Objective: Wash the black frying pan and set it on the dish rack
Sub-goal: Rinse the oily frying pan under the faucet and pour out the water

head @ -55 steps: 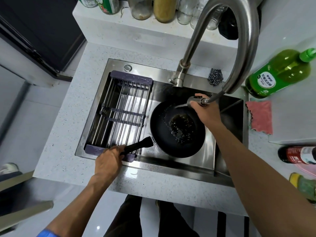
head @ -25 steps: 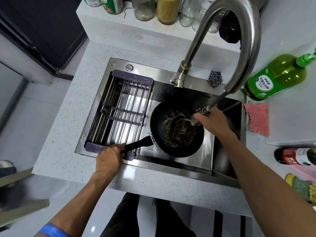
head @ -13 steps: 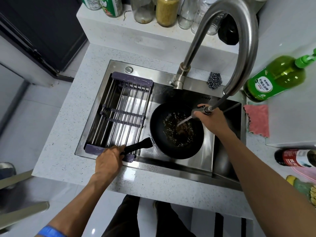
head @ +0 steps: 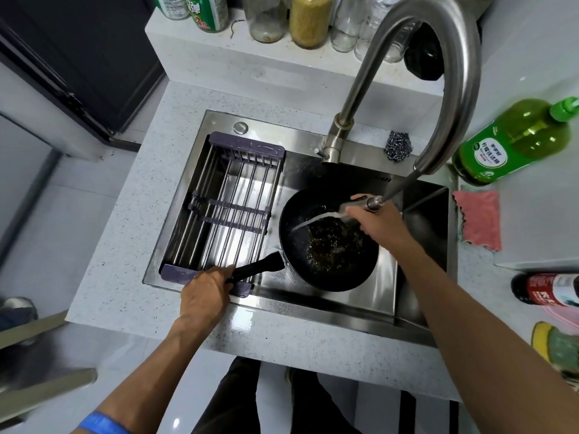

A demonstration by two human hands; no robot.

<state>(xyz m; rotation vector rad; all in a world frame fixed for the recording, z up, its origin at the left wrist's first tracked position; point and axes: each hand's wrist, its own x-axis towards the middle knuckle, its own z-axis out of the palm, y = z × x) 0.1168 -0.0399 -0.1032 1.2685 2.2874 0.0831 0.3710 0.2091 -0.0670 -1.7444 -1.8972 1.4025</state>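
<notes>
The black frying pan (head: 300,267) sits in the steel sink (head: 385,286), with brownish water and residue in its bowl. My left hand (head: 205,292) grips the pan's black handle at the sink's front edge. My right hand (head: 380,220) holds the pull-out spray head (head: 355,207) of the faucet over the pan's right rim. A jet of water runs from it leftward into the pan. The dish rack (head: 228,211), purple-ended with steel bars, spans the left half of the sink and holds nothing.
The tall curved faucet (head: 451,70) arches over the sink. A steel scourer (head: 398,145) lies behind the basin. A green detergent bottle (head: 513,142), pink cloth (head: 479,220) and a dark bottle (head: 548,292) are on the right counter. Jars line the back ledge.
My right hand has swept the spray head across the pan, and the jet now strikes further left. My left hand keeps its grip on the handle.
</notes>
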